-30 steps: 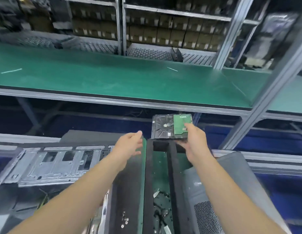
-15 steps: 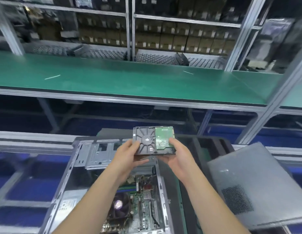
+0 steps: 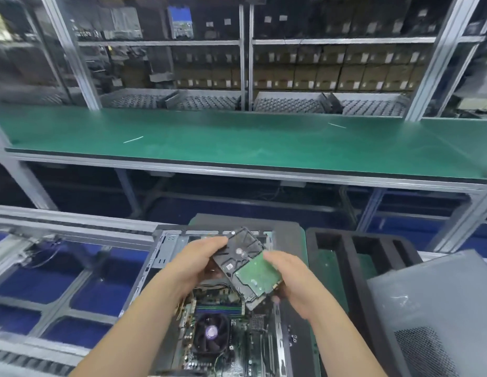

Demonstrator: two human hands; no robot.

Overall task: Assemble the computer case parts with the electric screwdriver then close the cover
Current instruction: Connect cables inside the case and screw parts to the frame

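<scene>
Hard drive: we hold the hard drive (image 3: 246, 263) in both hands, circuit-board side up and tilted, in the air above the open computer case (image 3: 166, 257); it is not yet seated in any bay.
Left hand: our left hand (image 3: 194, 263) grips the drive's far-left edge, fingers curled under it and thumb over the top.
Right hand: our right hand (image 3: 289, 278) holds the near-right end, thumb lying on the green board, the other fingers wrapped beneath and mostly hidden.
Case: it lies open on its side, with the motherboard and its cooling fan (image 3: 211, 333) already inside.
Cover: the grey side panel (image 3: 432, 308) lies loose to the right, beside the black foam tray (image 3: 345, 251).
Done, as we judge it: board and fan fitted, drive fetched.
Left: we still have to seat the drive, screw it down and close the cover; no screwdriver is in view.
</scene>
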